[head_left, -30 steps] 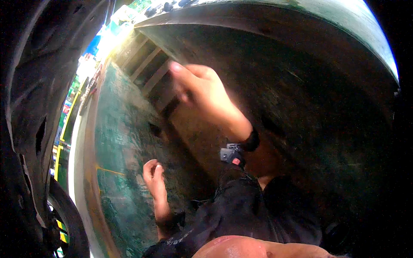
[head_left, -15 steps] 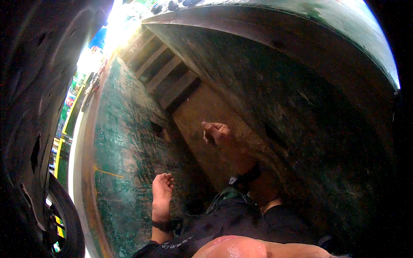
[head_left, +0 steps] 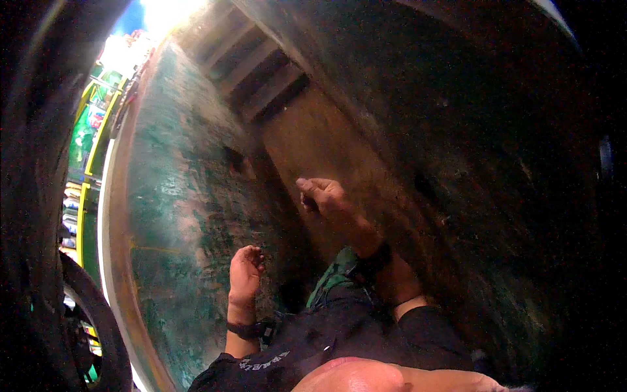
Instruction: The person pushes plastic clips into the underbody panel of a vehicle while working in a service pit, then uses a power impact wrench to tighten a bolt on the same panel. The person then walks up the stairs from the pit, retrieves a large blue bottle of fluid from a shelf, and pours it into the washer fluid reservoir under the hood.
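My left hand (head_left: 245,274) is low in the picture with its fingers curled in, right beside a worn green metal wall (head_left: 176,215). Nothing clear shows in it. My right hand (head_left: 326,199) is held further out over a brown plank floor (head_left: 307,137), fingers bent; a small dark spot sits under the fingertips, either a thing or a shadow. A black band (head_left: 247,330) is on the left wrist and another black band (head_left: 372,261) on the right. Both forearms come out of dark clothing (head_left: 339,333) at the lower edge.
A dark, rusty curved wall (head_left: 483,170) rises on the right. Wooden slats (head_left: 261,78) cross the far end of the narrow floor. A black tyre (head_left: 98,320) and yellow rails (head_left: 91,150) lie outside on the left. Green cloth (head_left: 333,281) shows near my right wrist.
My right hand has come down from the slats toward me and its spread fingers have bent. My left hand has lifted slightly and curled its fingers.
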Demonstrator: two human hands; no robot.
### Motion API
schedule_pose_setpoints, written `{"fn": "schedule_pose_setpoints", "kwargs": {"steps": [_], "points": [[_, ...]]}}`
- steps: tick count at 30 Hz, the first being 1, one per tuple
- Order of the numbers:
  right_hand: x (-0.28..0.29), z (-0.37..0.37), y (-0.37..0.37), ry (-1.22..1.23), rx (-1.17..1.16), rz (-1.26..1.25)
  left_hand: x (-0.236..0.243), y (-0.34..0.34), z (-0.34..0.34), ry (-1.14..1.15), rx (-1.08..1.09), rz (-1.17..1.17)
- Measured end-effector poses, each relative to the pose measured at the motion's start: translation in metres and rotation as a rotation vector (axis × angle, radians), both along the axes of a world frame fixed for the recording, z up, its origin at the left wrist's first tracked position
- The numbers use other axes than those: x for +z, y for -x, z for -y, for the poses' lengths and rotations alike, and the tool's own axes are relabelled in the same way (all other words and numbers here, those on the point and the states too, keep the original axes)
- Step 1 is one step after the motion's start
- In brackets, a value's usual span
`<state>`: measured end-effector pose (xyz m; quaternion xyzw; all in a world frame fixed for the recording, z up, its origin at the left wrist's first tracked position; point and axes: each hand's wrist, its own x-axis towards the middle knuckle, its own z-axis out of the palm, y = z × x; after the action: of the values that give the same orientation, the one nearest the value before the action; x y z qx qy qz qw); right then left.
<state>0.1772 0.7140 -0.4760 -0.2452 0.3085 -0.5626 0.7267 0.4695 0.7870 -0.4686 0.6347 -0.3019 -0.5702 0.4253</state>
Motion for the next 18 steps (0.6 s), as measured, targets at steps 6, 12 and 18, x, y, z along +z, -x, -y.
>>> {"fn": "schedule_pose_setpoints", "kwargs": {"steps": [6, 12, 18], "points": [[-0.058, 0.068, -0.030, -0.115, 0.004, -0.085, -0.044, -0.026, 0.069, -0.062, -0.002, -0.131], [-0.099, 0.164, -0.066, -0.167, 0.038, -0.110, -0.074, -0.047, 0.164, 0.005, -0.028, -0.192], [-0.102, 0.247, -0.108, -0.221, 0.061, -0.114, -0.084, -0.097, 0.263, -0.057, 0.053, -0.276]]}}
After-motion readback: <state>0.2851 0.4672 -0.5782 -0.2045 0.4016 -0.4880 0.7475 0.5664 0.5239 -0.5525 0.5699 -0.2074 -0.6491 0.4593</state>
